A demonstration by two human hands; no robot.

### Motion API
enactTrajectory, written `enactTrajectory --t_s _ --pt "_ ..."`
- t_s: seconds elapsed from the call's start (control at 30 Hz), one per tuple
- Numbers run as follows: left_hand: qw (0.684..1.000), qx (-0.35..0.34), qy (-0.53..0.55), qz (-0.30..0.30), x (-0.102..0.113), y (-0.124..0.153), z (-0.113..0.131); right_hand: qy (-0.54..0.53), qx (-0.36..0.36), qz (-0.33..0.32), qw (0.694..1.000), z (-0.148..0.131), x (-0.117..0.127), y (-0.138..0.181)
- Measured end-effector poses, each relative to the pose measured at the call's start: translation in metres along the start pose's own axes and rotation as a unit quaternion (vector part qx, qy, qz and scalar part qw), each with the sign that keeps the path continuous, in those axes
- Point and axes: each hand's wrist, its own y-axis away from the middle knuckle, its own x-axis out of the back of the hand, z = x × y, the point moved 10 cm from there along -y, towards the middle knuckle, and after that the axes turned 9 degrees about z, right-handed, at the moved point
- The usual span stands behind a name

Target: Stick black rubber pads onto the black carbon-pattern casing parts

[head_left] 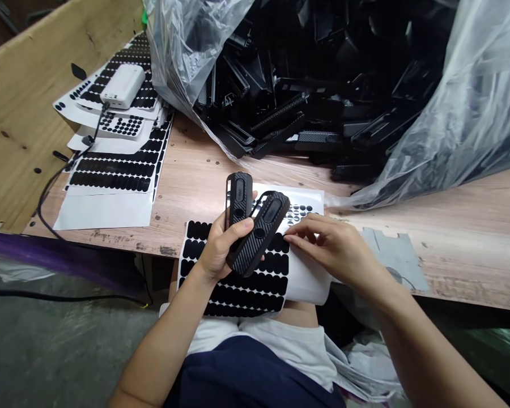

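My left hand is wrapped around two black plastic casings with a carbon-fibre pattern. The nearer casing lies slanted across the fingers under my thumb; the narrower casing stands more upright behind it. Each has an oval recess and a small round spot. Below them a sheet of black round stickers hangs over the table edge onto my lap. My right hand pinches with thumb and forefinger at the right end of a sticker row, on a black sticker. A white sheet lies beneath that hand.
A large clear plastic bag full of black casings fills the back of the table. At left, a white power bank with a cable sits on stacked sticker sheets by a wooden board. A grey flat piece lies at right.
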Motion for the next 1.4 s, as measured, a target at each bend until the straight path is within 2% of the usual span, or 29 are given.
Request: enactTrajectory --t_s 0.13,0.2,0.27,0.33,0.43,0.57,1.03,1.4 --pt "1.000 0.006 0.002 -0.013 -0.002 0.000 -0.001 -0.132 0.021 -0.022 0.991 -0.026 0.019 -0.004" --pt "1.000 0.007 0.001 -0.016 -0.002 -0.001 -0.002 -0.231 -0.043 0.021 0.972 -0.025 0.036 -0.012" --pt "1.000 0.005 0.000 -0.014 -0.002 -0.001 -0.001 -0.318 -0.151 0.076 0.933 -0.012 0.043 -0.018" --pt "1.000 0.003 -0.002 -0.010 -0.001 -0.001 -0.001 -0.366 -0.239 0.084 0.895 -0.003 0.032 -0.020" --pt "1.000 0.002 -0.002 -0.002 -0.001 -0.001 -0.002 -0.380 -0.293 0.025 0.877 -0.002 0.005 -0.022" --pt "1.000 -0.003 -0.004 0.009 0.001 -0.001 -0.004 -0.368 -0.303 0.002 0.879 -0.002 -0.007 -0.023" --pt "1.000 0.003 0.001 -0.011 -0.002 -0.001 -0.007 -0.346 -0.316 0.007 0.883 0.000 -0.008 -0.022" --pt "1.000 -0.010 -0.009 -0.012 -0.002 -0.003 -0.005 -0.341 -0.285 0.013 0.895 -0.010 -0.005 -0.028"
